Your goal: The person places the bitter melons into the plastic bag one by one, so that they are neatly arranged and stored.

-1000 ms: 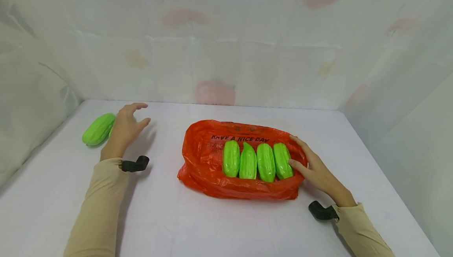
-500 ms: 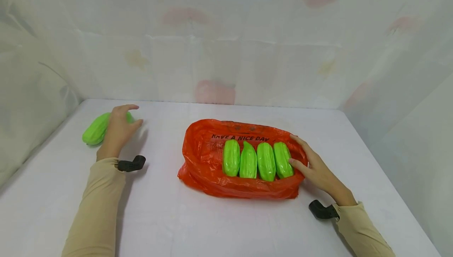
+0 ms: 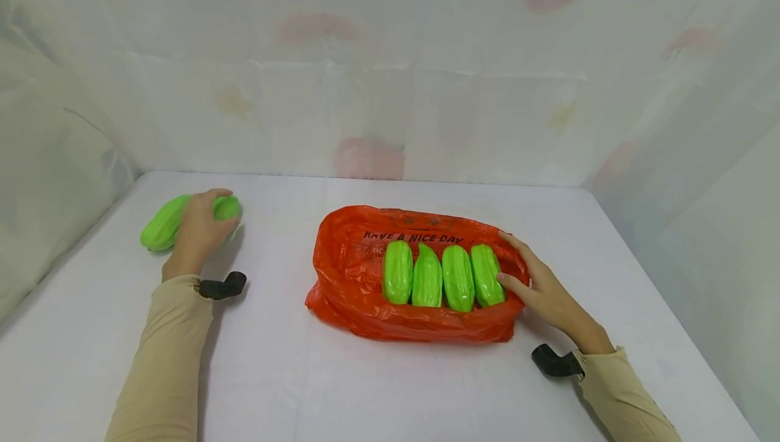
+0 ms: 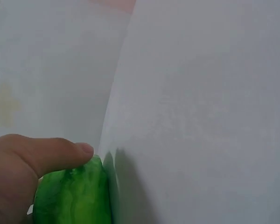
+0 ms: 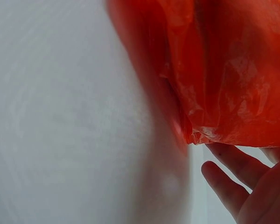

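In the head view my left hand (image 3: 198, 231) is at the far left of the table, its fingers and thumb around a green ridged gourd (image 3: 227, 207). The left wrist view shows the thumb lying across that gourd (image 4: 79, 196); its far side is hidden. Another green gourd (image 3: 163, 225) lies just left of the hand, partly covered by it. My right hand (image 3: 545, 293) holds the right end of an open red plastic bag (image 3: 341, 286), the thumb inside the rim. Several green gourds (image 3: 458, 279) stand in a row inside the bag. The right wrist view shows spread fingers (image 5: 226, 184) beside the red plastic.
A white cloth covers the table (image 3: 365, 388). Behind it hangs a pale curtain (image 3: 390, 90) with faded pink spots, and pale sheeting also rises at both sides. The bag's left part, beside the gourds, shows bare red plastic.
My left hand has moved slightly left and down onto the right-hand gourd, its fingers and thumb closing around it. The right hand and the bag stay in place.
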The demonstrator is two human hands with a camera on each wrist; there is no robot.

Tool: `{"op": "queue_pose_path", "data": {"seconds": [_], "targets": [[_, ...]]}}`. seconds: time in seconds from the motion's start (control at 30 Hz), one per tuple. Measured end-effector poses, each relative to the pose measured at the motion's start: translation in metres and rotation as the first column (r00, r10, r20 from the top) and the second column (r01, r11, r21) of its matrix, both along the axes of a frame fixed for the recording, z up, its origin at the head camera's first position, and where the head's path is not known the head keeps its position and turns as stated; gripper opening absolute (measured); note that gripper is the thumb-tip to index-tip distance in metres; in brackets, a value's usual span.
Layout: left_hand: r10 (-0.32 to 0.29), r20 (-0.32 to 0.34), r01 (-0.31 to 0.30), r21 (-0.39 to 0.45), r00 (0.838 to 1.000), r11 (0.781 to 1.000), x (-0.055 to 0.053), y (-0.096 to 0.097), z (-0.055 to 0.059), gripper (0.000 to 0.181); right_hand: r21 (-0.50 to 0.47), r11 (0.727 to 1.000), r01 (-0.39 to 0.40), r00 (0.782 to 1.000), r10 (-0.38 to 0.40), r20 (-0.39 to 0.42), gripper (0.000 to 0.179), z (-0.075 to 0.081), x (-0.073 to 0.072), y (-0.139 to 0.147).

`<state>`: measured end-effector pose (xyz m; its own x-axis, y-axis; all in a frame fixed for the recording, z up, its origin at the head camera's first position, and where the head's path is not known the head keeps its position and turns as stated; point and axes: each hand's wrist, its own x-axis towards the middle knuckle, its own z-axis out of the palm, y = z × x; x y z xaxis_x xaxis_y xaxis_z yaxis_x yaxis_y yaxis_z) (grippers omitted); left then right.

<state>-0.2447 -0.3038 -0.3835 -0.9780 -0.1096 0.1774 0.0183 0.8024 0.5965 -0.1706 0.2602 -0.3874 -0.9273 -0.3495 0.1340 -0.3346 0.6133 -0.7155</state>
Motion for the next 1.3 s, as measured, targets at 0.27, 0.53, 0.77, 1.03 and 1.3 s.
{"op": "queue_pose_path", "data": {"seconds": [0.27,0.53,0.77,1.03,1.3], "targets": [[-0.044,0.029,0.045,-0.030,0.999,0.999,0.000,0.000,0.001,0.054,0.004,1.000,0.009,1.000,-0.009,0.005,0.067,-0.002,0.000,0.001],[-0.081,0.111,0.088,-0.053,0.991,0.995,-0.001,0.000,0.004,0.058,-0.006,1.000,0.000,1.000,0.000,-0.003,0.068,-0.001,0.001,0.000],[-0.052,0.220,0.061,-0.034,0.974,0.998,-0.001,0.002,0.009,0.067,-0.013,1.000,-0.005,1.000,0.005,-0.009,0.068,0.000,0.001,0.000],[-0.051,0.288,0.062,-0.030,0.956,0.998,0.002,0.003,0.013,0.065,-0.008,1.000,-0.002,1.000,0.002,-0.011,0.067,0.001,0.002,-0.001],[-0.055,0.250,0.064,-0.026,0.967,0.998,0.005,0.003,0.014,0.060,-0.003,1.000,0.000,1.000,0.000,-0.004,0.067,-0.002,0.000,0.000]]}}
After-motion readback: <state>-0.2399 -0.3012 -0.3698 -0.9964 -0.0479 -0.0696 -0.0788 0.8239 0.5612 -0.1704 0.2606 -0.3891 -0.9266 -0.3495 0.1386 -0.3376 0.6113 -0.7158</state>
